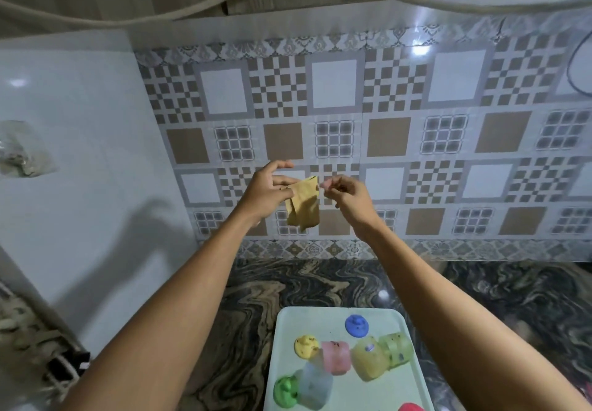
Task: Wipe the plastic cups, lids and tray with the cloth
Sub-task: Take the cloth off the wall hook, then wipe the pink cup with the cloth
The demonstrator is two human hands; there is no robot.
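Observation:
A yellow cloth point(304, 204) hangs in the air in front of the tiled wall, held up at arm's length. My left hand point(267, 191) grips its left side. My right hand point(344, 194) pinches at its upper right corner; whether the fingers touch it is hard to tell. Far below, a pale green tray point(320, 317) lies on the counter. On it lie several small plastic cups on their sides: pink point(336, 357), yellow point(368, 361), green point(397, 348), clear blue point(315, 386). Loose lids lie beside them: blue point(356, 325), yellow point(307, 346), green point(286, 391), red point(411, 406).
The tray rests on a dark marbled counter point(256, 298) against a patterned tile wall point(384, 122). A white panel point(80, 154) stands at the left with a plastic bag point(22, 151) hanging on it. A rope point(192, 13) runs overhead.

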